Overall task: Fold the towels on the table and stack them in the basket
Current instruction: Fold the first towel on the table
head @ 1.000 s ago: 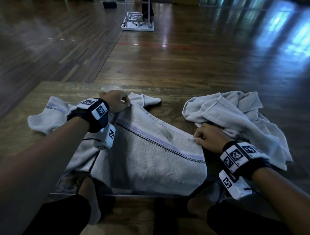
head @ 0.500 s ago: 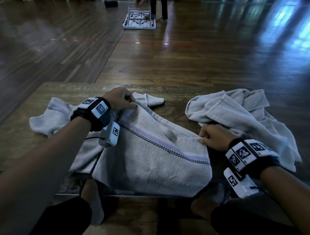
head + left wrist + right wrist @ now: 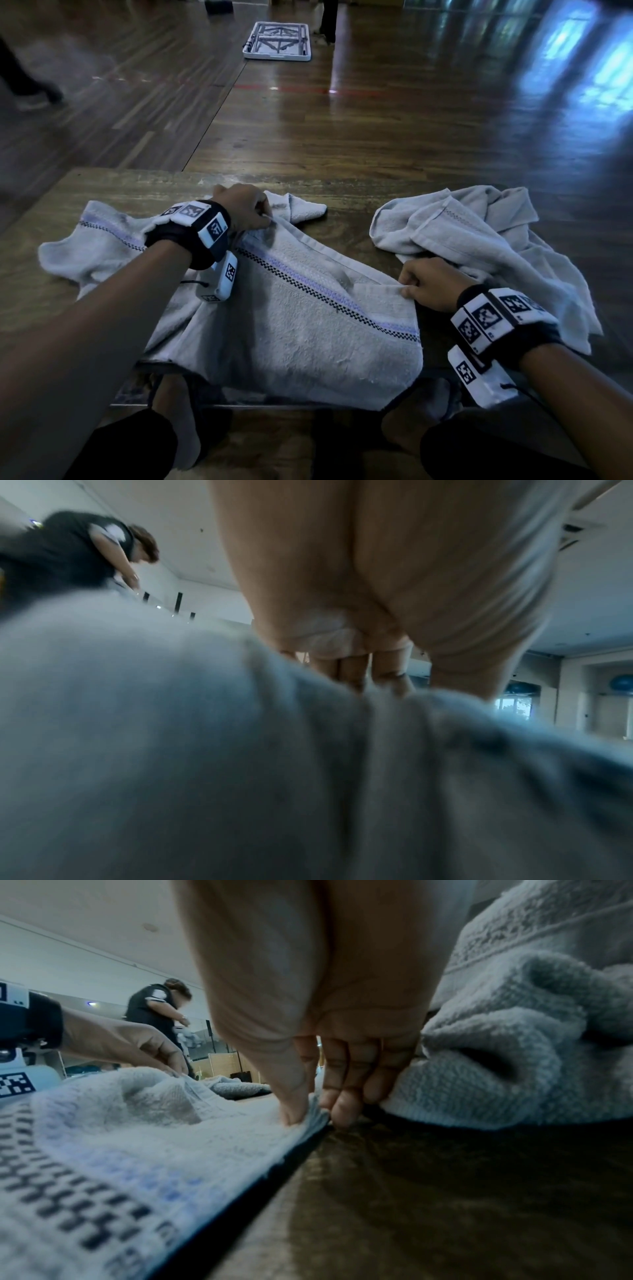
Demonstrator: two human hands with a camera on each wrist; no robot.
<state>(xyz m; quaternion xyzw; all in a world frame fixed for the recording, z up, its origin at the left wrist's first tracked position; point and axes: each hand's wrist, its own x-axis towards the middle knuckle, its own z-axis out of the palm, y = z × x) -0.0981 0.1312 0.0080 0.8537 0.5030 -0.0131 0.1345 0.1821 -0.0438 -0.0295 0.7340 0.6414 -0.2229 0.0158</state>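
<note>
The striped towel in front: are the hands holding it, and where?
Yes. The left hand grips the striped towel at its far edge; the right hand pinches its right edge between thumb and fingers.

Count: two towels, two hands, one table.

Two towels on the table (image 3: pixel 144 185): a striped towel (image 3: pixel 301 329) with one checkered band, hanging over the near edge, and a plain crumpled towel (image 3: pixel 479 236) toward the right edge. Two hands: left hand (image 3: pixel 245 207) and right hand (image 3: pixel 433 284), each pinching the striped towel. Two wrist bands with square markers, one per wrist. On the floor past the far edge: one white frame-like object (image 3: pixel 277 42), kind unclear. One other person (image 3: pixel 156 1007) in the wrist views. Two blue balls (image 3: pixel 620 681) far off, blurred.
</note>
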